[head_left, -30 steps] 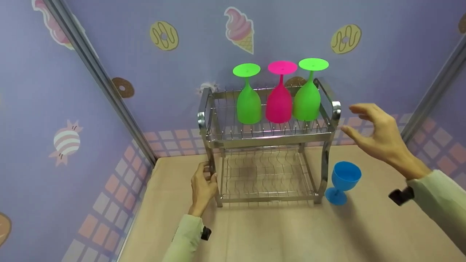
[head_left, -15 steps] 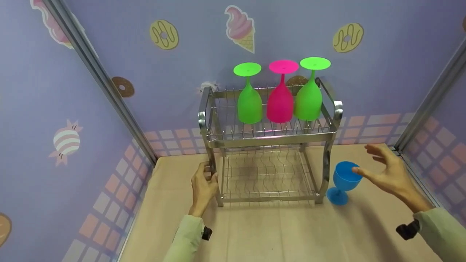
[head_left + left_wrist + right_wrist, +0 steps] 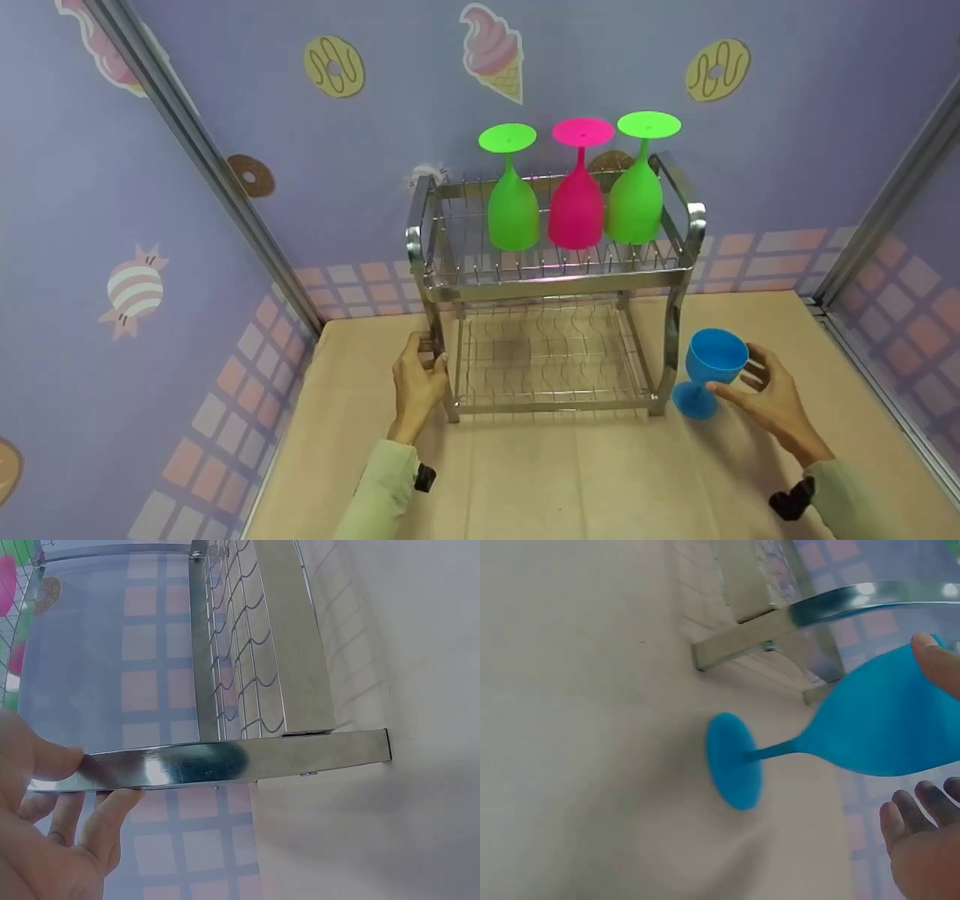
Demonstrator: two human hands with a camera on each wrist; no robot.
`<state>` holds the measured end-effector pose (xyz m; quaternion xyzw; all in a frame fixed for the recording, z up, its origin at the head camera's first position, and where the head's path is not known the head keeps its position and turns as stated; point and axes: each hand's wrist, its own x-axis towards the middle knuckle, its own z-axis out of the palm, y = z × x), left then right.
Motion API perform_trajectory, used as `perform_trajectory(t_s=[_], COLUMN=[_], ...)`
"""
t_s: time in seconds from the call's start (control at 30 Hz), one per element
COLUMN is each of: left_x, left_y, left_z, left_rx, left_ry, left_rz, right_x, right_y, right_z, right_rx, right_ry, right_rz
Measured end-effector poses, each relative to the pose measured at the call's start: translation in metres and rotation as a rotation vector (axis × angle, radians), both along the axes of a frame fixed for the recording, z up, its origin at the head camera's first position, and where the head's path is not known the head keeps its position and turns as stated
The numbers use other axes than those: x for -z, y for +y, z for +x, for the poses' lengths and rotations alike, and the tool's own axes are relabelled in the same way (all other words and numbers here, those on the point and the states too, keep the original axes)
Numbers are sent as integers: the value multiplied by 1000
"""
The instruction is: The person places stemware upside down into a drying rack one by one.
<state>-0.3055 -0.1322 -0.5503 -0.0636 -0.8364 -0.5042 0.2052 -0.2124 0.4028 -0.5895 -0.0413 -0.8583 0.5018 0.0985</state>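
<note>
My left hand (image 3: 418, 381) grips the left front post of a two-tier metal dish rack (image 3: 555, 287). In the left wrist view the thumb (image 3: 58, 762) lies on one side of the post and the fingers on the other. A blue plastic goblet (image 3: 716, 358) stands upright on the table, right of the rack. Around its bowl is my right hand (image 3: 772, 394), fingers spread. In the right wrist view the thumb (image 3: 937, 664) overlaps the bowl, while the other fingers (image 3: 915, 814) show a gap from it.
On the rack's upper tier a green goblet (image 3: 514, 214), a pink goblet (image 3: 576, 214) and another green goblet (image 3: 635, 206) stand upside down in a row. The lower tier (image 3: 547, 360) has wavy wires. Patterned walls (image 3: 405, 67) enclose the beige table (image 3: 540, 480).
My right hand has come down from beside the rack's upper tier to the blue goblet, its fingers now around the bowl. The left hand stays on the post.
</note>
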Motion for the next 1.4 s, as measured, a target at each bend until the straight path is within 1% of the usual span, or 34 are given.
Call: perform_trajectory(t_s=[0.07,0.17,0.27,0.33,0.53,0.67,0.8,1.0,1.13,1.23,1.33,1.4], left_x=[-1,-1,-1,-2,-2,-2,-1,-3,-10,-16,-23,-29], left_y=[-1,0,1,2,4,2,0,-5,-8,-9,-8,-6], left_z=[1,2,2,2,3,3,3,7,14,19,23,26], left_rx=[-16,-16,-10,-10,-2,13,12,31,42,39,36,46], left_ry=[1,-16,-38,-46,-49,-45,-34,-45,-47,-16,36,71], left_rz=[-8,-8,-2,3,10,33,56,59,56,51,42,41], right_x=[10,22,28,31,29,22,13,-4,-18,-27,-37,-45], right_y=[-6,-14,-19,-22,-23,-21,-19,-19,-23,-29,-36,-42], right_z=[-2,-4,-7,-8,-6,-5,-4,2,8,15,21,24], right_rx=[-9,-4,18,29,60,71,79,81,75,72,65,55], right_ry=[-43,-122,-175,-189,-151,-117,-90,-6,99,192,287,346], right_rz=[-48,-99,-126,-146,-187,-198,-202,-195,-152,-93,-22,22])
